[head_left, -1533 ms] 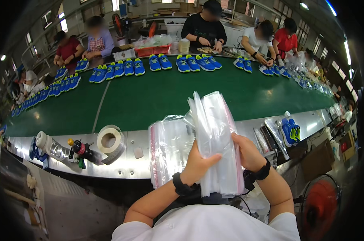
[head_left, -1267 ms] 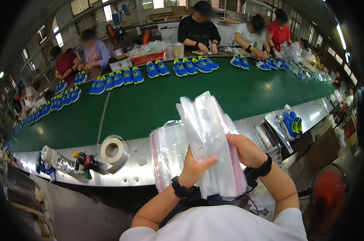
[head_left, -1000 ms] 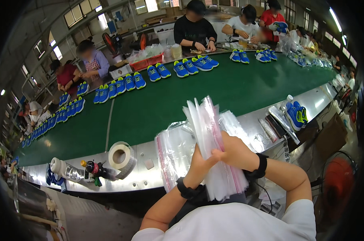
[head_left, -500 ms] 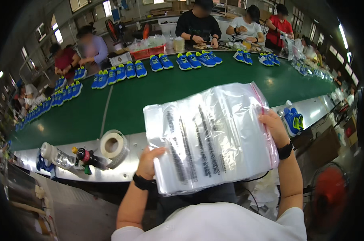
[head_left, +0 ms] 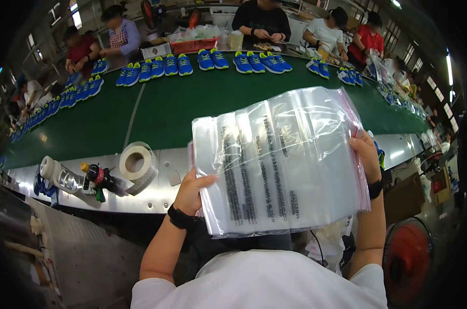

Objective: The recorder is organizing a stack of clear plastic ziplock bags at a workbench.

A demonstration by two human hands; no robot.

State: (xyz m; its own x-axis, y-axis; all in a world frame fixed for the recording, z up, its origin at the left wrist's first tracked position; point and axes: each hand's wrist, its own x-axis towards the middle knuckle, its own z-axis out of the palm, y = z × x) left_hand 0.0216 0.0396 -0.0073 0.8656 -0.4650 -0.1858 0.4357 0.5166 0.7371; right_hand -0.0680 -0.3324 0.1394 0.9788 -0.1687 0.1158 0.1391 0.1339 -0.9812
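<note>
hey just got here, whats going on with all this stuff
A person holds a stack of clear plastic bags out flat, the left hand at its left edge, the right hand at the pink-striped right edge. Beyond, blue shoes line the far side of a green belt, with co-workers behind them.

Stack of clear plastic bags (head_left: pixel 316 175) was held up btwn L hand (head_left: pixel 191 193) & R hand (head_left: pixel 366 154), spread out flat, approx. rectangular, upper R corner higher than upper L. Surface was glossy w/ lengthwise creases; dark print (head_left: pixel 269 180) ran in rows, L to ctr.; pink strip (head_left: pixel 351 110) lined R edge.
</note>
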